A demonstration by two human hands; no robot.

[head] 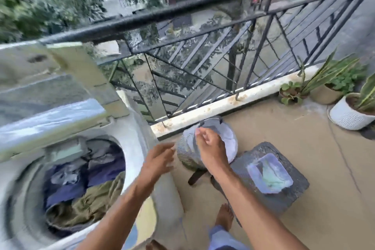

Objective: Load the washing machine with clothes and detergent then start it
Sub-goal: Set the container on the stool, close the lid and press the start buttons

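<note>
The tan balcony floor (304, 168) carries the washing machine (142, 128) at the left, a grey laundry basket (183, 153) beside it, and a dark slab (288, 186) to the right bearing what seems a clear plastic tub (269, 174). Potted plants (345, 111) stand far right by the railing.

light: soft, even daylight | shadows: faint | blur: motion smear throughout | edges: wide-angle bending
</note>
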